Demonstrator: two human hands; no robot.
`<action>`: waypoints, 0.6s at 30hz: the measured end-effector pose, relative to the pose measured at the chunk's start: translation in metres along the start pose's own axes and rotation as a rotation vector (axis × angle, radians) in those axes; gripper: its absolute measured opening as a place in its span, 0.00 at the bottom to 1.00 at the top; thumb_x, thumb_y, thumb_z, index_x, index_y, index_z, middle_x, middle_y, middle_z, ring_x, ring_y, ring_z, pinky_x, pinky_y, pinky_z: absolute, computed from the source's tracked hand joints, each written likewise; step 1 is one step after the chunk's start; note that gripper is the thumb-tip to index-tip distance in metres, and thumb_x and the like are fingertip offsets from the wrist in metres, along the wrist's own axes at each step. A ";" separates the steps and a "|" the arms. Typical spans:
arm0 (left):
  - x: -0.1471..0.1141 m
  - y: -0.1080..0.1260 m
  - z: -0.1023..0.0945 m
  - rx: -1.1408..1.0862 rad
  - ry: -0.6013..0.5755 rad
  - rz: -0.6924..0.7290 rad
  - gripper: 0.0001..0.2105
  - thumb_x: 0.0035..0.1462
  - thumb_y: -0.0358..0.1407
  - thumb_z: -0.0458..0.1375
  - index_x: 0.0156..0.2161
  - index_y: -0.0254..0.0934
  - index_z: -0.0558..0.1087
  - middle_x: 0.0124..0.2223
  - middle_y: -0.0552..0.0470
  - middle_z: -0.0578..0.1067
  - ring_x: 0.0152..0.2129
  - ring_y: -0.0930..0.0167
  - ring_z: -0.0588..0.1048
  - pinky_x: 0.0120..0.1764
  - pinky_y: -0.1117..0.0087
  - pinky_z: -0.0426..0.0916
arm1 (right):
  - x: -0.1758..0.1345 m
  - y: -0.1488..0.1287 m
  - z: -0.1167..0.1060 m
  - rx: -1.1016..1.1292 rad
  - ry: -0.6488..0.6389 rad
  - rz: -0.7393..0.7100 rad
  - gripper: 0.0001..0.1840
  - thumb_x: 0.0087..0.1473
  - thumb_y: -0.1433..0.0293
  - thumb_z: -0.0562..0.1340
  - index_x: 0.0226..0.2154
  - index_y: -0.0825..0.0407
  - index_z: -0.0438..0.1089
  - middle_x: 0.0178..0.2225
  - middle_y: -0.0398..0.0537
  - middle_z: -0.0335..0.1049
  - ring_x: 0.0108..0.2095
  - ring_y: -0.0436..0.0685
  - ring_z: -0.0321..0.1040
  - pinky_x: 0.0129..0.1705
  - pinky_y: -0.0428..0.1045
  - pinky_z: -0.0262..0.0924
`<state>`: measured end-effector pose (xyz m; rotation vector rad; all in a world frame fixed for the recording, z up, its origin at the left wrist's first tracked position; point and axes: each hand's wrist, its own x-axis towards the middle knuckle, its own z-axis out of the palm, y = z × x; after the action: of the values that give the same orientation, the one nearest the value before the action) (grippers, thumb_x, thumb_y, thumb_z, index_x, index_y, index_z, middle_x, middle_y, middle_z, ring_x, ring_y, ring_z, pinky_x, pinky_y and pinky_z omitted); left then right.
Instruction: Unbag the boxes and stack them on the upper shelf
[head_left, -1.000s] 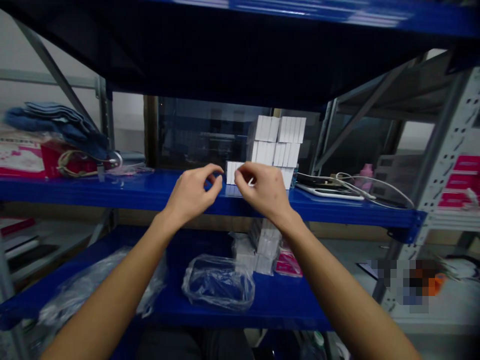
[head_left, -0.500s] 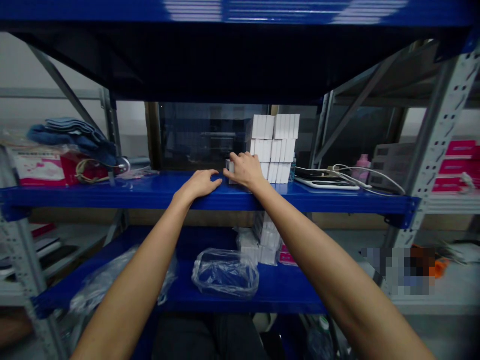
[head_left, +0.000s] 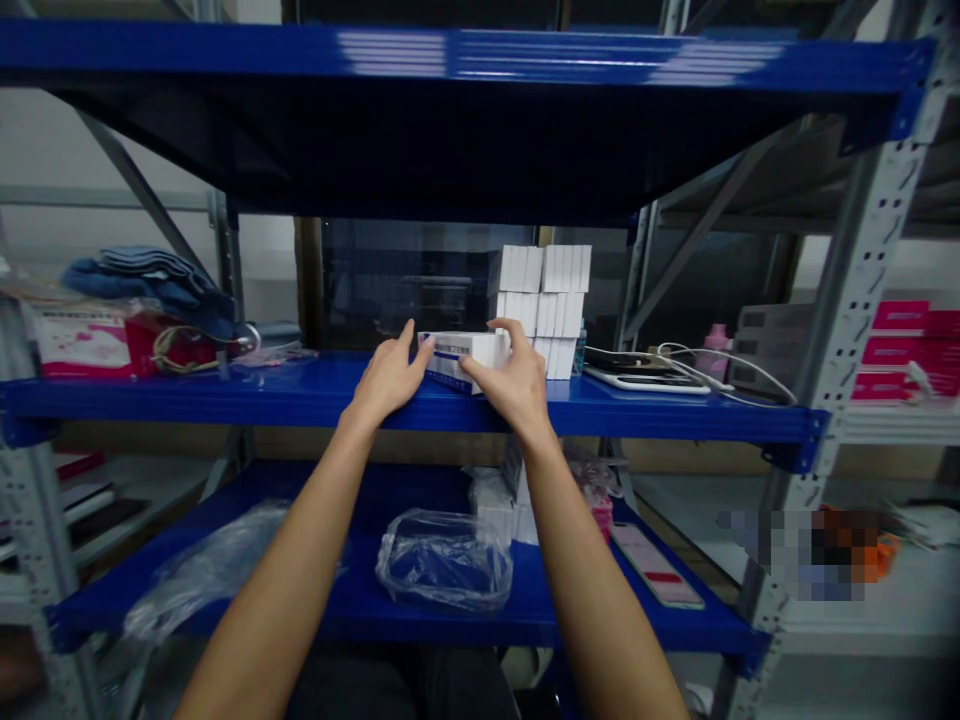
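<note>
On the middle blue shelf lies a small white-and-blue carton with printing on its front. My right hand grips its right end, thumb on the front and fingers at the top and far side. Against the carton's left end is my left hand, its thumb at the corner and its fingers stretched out and apart. Just behind and right of my right hand rises a stack of white cartons, in paired columns. My right hand covers the lower left of the stack.
Right of the stack are a white tablet-like device with cables and a pink bottle. Folded denim lies at left. Below are clear plastic packaging, a plastic bag and a phone. Another shelf hangs overhead.
My right hand has turned and closed around the carton, now showing its printed front nearer the shelf edge. My left hand has come against its left end. The camera view has shifted slightly.
</note>
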<state>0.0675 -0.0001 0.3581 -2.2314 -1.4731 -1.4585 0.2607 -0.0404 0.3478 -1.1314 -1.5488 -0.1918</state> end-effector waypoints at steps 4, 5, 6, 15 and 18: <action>-0.066 0.020 -0.023 -0.286 0.253 0.028 0.33 0.69 0.55 0.47 0.72 0.40 0.54 0.65 0.46 0.72 0.62 0.59 0.70 0.63 0.59 0.64 | -0.053 -0.002 -0.018 0.486 -0.038 -0.016 0.44 0.59 0.56 0.59 0.71 0.44 0.39 0.56 0.56 0.71 0.53 0.65 0.73 0.52 0.59 0.69; -0.089 0.024 -0.026 -0.350 0.287 0.008 0.34 0.69 0.55 0.46 0.73 0.42 0.50 0.64 0.47 0.72 0.61 0.59 0.70 0.62 0.59 0.65 | -0.069 -0.002 -0.021 0.557 -0.053 0.000 0.46 0.60 0.57 0.59 0.72 0.44 0.36 0.56 0.57 0.71 0.54 0.67 0.72 0.53 0.60 0.68; -0.113 0.026 -0.027 -0.396 0.275 -0.032 0.34 0.69 0.56 0.45 0.74 0.44 0.48 0.64 0.49 0.73 0.61 0.59 0.70 0.62 0.59 0.66 | -0.086 -0.001 -0.022 0.610 -0.073 0.020 0.47 0.60 0.58 0.60 0.72 0.44 0.35 0.56 0.58 0.70 0.55 0.68 0.72 0.54 0.62 0.68; -0.230 -0.029 0.023 -0.635 -0.122 -0.527 0.32 0.67 0.56 0.50 0.69 0.42 0.59 0.61 0.46 0.75 0.58 0.57 0.74 0.56 0.59 0.72 | -0.205 0.053 0.018 0.602 -0.481 0.405 0.34 0.67 0.49 0.53 0.70 0.41 0.54 0.67 0.51 0.63 0.67 0.65 0.59 0.66 0.63 0.58; -0.227 -0.047 0.032 -0.737 -0.241 -0.602 0.37 0.62 0.56 0.57 0.70 0.40 0.58 0.58 0.43 0.77 0.54 0.56 0.77 0.52 0.58 0.76 | -0.223 0.072 0.034 0.646 -0.577 0.506 0.44 0.61 0.49 0.63 0.72 0.42 0.49 0.66 0.52 0.64 0.64 0.65 0.64 0.65 0.63 0.59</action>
<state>0.0363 -0.1083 0.1528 -2.5288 -2.0730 -2.2839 0.2645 -0.1013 0.1195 -1.0429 -1.5680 0.9834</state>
